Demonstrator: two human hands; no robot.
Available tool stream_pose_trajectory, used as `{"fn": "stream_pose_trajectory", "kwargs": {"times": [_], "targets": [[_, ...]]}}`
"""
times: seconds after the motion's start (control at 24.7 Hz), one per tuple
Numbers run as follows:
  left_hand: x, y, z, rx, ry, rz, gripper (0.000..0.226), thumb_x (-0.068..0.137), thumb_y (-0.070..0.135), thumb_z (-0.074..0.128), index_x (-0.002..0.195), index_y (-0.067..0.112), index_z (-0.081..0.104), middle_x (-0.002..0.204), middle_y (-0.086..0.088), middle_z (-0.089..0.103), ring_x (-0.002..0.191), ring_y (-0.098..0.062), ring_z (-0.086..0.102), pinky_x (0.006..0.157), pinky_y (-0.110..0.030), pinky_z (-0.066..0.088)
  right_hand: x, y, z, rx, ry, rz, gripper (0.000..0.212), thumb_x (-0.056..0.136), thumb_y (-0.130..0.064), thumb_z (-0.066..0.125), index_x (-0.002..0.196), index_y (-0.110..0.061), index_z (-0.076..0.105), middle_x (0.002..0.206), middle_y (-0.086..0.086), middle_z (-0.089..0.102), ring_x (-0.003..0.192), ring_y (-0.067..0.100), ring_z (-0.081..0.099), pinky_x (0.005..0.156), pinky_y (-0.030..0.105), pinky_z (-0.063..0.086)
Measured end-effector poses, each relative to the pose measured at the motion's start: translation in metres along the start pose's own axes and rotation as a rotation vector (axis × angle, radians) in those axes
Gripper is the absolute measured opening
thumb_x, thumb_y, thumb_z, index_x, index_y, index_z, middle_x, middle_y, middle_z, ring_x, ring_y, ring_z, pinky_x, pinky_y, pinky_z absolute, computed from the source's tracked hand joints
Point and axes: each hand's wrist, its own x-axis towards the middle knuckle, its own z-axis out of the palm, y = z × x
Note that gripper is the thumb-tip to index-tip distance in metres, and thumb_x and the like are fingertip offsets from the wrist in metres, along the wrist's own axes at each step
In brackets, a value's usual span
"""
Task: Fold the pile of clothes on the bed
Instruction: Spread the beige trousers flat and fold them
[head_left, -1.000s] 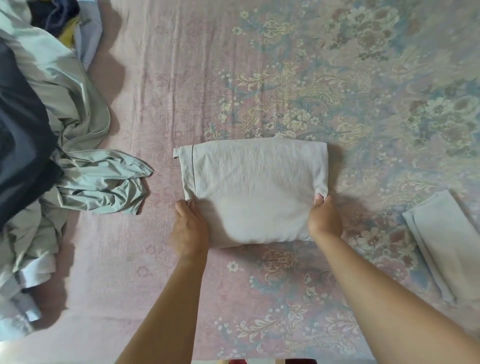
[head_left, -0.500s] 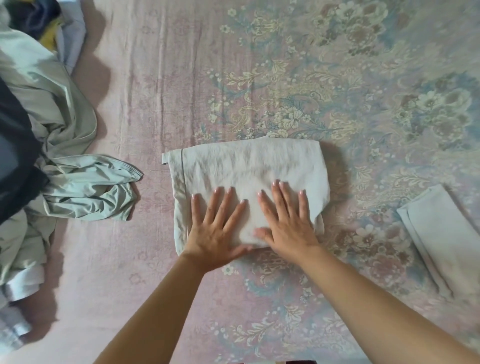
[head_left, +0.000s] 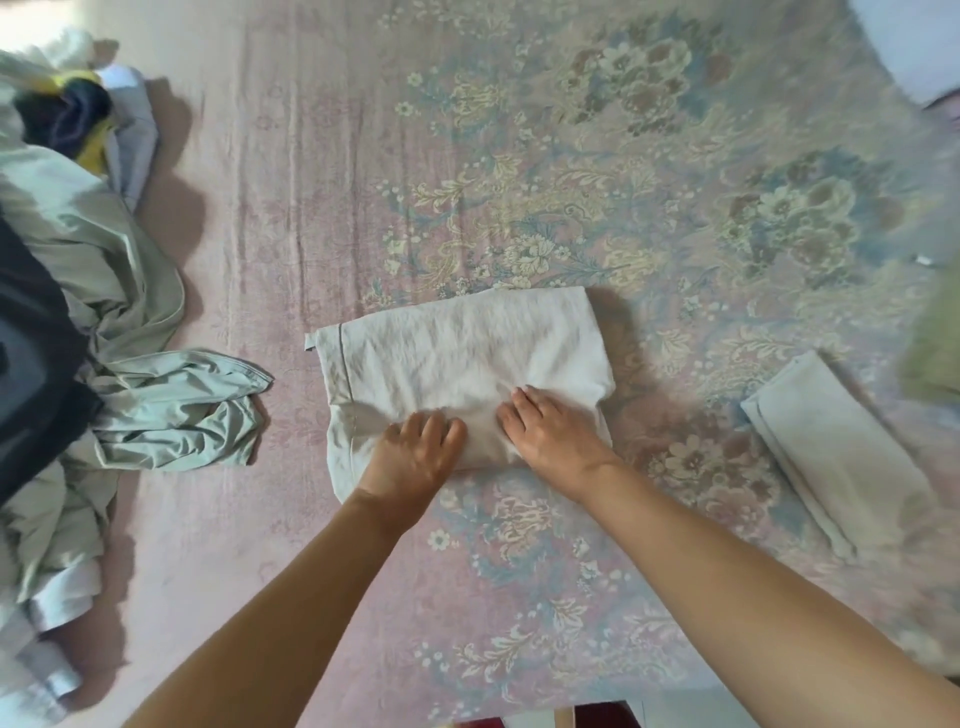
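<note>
Cloth (head_left: 457, 358), pale beige and folded into a thick rectangle, is lying in the middle of the bed (head_left: 322, 171), on its pink floral cover. A stitched hem is running down its left edge, and fine creases are gathering toward the near edge where both hands are working. The left hand (head_left: 415, 452) is resting on the near left part with fingers curled in, bunching the fabric under them. The right hand (head_left: 550, 436) is sitting just beside it, fingers bent and gripping the same folded edge. Left of the cloth, well apart, the unfolded pile of clothes (head_left: 104, 322) is sprawling in pale green and black. A second folded piece (head_left: 836, 447) is lying to the right.
</note>
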Motion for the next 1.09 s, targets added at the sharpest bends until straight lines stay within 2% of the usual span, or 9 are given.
{"fn": "stream_pose_trajectory", "kwargs": {"times": [0.08, 0.2, 0.32, 0.41, 0.61, 0.77, 0.85, 0.93, 1.09], "targets": [[0.016, -0.002, -0.036, 0.013, 0.018, -0.001, 0.068, 0.047, -0.006, 0.078, 0.101, 0.007, 0.039, 0.082, -0.011, 0.065, 0.061, -0.023, 0.062, 0.042, -0.028, 0.050, -0.004, 0.025, -0.028, 0.061, 0.055, 0.001, 0.034, 0.080, -0.018, 0.068, 0.113, -0.011, 0.065, 0.115, 0.010, 0.067, 0.109, 0.019, 0.063, 0.095, 0.026, 0.048], [0.055, 0.002, -0.098, 0.055, 0.016, 0.021, 0.074, 0.044, -0.004, 0.079, 0.106, 0.005, 0.040, 0.084, -0.010, 0.064, 0.060, -0.023, 0.060, 0.043, -0.026, 0.047, -0.016, 0.074, -0.069, 0.157, 0.052, 0.048, 0.045, 0.092, -0.003, 0.044, 0.136, -0.003, 0.038, 0.134, 0.015, 0.045, 0.124, 0.028, 0.046, 0.105, 0.034, 0.037], [0.109, 0.029, -0.151, 0.119, 0.051, 0.091, 0.071, 0.053, 0.003, 0.080, 0.118, 0.003, 0.051, 0.098, -0.011, 0.062, 0.074, -0.025, 0.062, 0.053, -0.028, 0.048, -0.056, 0.133, -0.102, 0.223, 0.043, 0.193, 0.053, 0.088, 0.004, 0.043, 0.139, -0.002, 0.029, 0.133, 0.016, 0.043, 0.118, 0.030, 0.048, 0.091, 0.037, 0.045], [0.144, 0.055, -0.171, 0.060, 0.160, 0.206, 0.065, 0.045, -0.006, 0.081, 0.104, 0.000, 0.055, 0.084, -0.014, 0.064, 0.061, -0.027, 0.061, 0.045, -0.029, 0.048, -0.095, 0.163, -0.110, 0.267, 0.049, 0.294, 0.056, 0.084, 0.004, 0.048, 0.137, -0.001, 0.032, 0.127, 0.015, 0.047, 0.112, 0.029, 0.052, 0.082, 0.035, 0.047], [0.186, 0.098, -0.174, -0.094, 0.392, 0.602, 0.039, 0.073, -0.009, 0.063, 0.106, 0.002, 0.047, 0.092, -0.023, 0.068, 0.074, -0.033, 0.068, 0.055, -0.039, 0.056, -0.170, 0.156, -0.116, 0.172, 0.051, 0.580, 0.055, 0.029, -0.024, 0.084, 0.081, -0.010, 0.072, 0.063, -0.001, 0.062, 0.050, 0.008, 0.058, 0.038, 0.017, 0.039], [0.197, 0.125, -0.179, -0.179, 0.207, 0.774, 0.047, 0.062, -0.015, 0.074, 0.104, 0.000, 0.057, 0.088, -0.020, 0.068, 0.068, -0.031, 0.066, 0.054, -0.040, 0.055, -0.204, 0.139, -0.109, 0.447, -0.142, 0.665, 0.050, 0.081, -0.006, 0.060, 0.127, -0.001, 0.042, 0.111, 0.013, 0.059, 0.092, 0.024, 0.064, 0.061, 0.027, 0.038], [0.201, 0.138, -0.185, -0.136, 0.119, 0.813, 0.041, 0.061, -0.018, 0.073, 0.099, -0.003, 0.066, 0.087, -0.019, 0.068, 0.066, -0.032, 0.065, 0.052, -0.040, 0.054, -0.216, 0.141, -0.106, 0.518, -0.135, 0.753, 0.044, 0.090, -0.004, 0.049, 0.132, -0.004, 0.035, 0.123, 0.011, 0.055, 0.106, 0.025, 0.060, 0.071, 0.029, 0.041], [0.203, 0.149, -0.189, -0.130, 0.147, 0.878, 0.037, 0.066, -0.018, 0.068, 0.100, -0.004, 0.065, 0.089, -0.020, 0.068, 0.069, -0.033, 0.065, 0.055, -0.041, 0.054, -0.232, 0.131, -0.111, 0.501, -0.134, 0.842, 0.041, 0.089, -0.004, 0.049, 0.128, -0.006, 0.039, 0.120, 0.010, 0.057, 0.104, 0.024, 0.061, 0.074, 0.030, 0.045], [0.181, 0.157, -0.160, -0.143, 0.363, 1.046, 0.026, 0.081, -0.006, 0.059, 0.105, 0.003, 0.051, 0.100, -0.017, 0.068, 0.086, -0.031, 0.067, 0.071, -0.040, 0.055, -0.237, 0.068, -0.090, 0.145, 0.121, 1.079, 0.035, 0.064, -0.010, 0.066, 0.098, -0.001, 0.069, 0.081, 0.013, 0.068, 0.068, 0.023, 0.067, 0.052, 0.025, 0.050]]}}
